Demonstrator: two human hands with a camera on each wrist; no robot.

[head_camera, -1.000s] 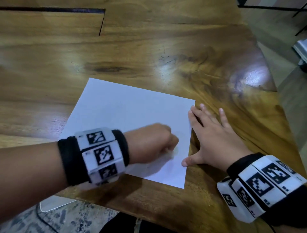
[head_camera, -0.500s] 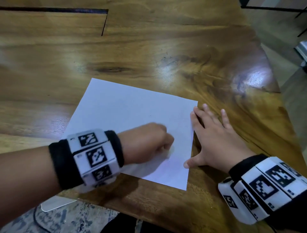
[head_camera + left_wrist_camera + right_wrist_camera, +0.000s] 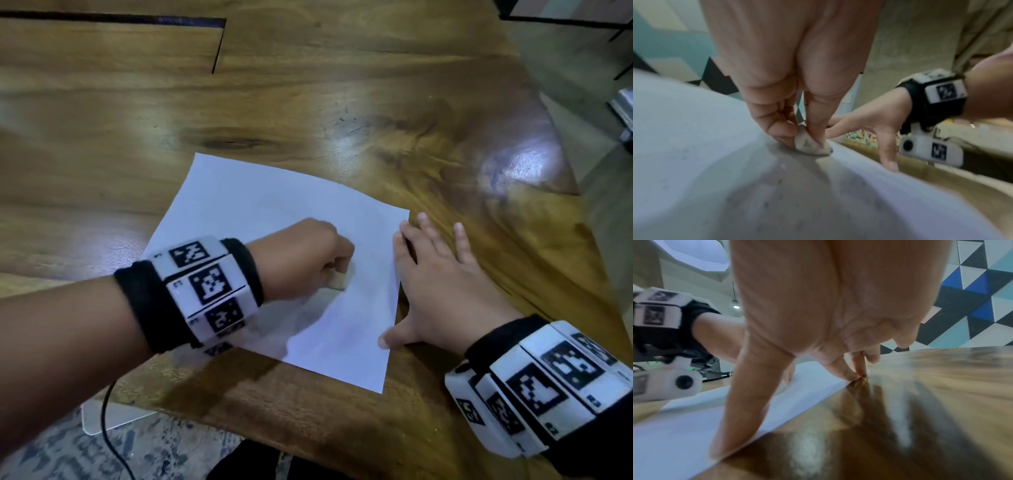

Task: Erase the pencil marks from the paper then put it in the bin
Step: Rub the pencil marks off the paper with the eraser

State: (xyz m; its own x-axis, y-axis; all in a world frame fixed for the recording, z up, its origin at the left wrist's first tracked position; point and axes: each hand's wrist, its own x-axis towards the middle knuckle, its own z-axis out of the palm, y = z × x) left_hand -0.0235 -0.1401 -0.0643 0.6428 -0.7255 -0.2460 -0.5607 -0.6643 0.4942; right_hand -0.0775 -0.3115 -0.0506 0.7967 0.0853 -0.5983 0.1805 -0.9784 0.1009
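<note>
A white sheet of paper (image 3: pixel 260 212) lies flat on the wooden table (image 3: pixel 342 102). My left hand (image 3: pixel 308 260) pinches a small worn grey-white eraser (image 3: pixel 809 144) and presses it onto the paper (image 3: pixel 684 129) near the sheet's right side. The eraser (image 3: pixel 340 281) barely shows under the fist in the head view. My right hand (image 3: pixel 442 284) lies flat with spread straight fingers on the paper's right edge, thumb (image 3: pixel 731 426) and fingertips (image 3: pixel 849 374) holding the sheet (image 3: pixel 674 434) down. No pencil marks are plain to see. No bin is in view.
The table's near edge runs just below the paper, with patterned floor and a black cable (image 3: pixel 109 445) beneath. A dark slot (image 3: pixel 219 44) cuts the tabletop at the far left. The table's right corner (image 3: pixel 548 154) falls off to grey floor.
My left fist with the eraser has shifted a little up and left across the paper. The right hand has stayed pressed on the paper's right edge.
</note>
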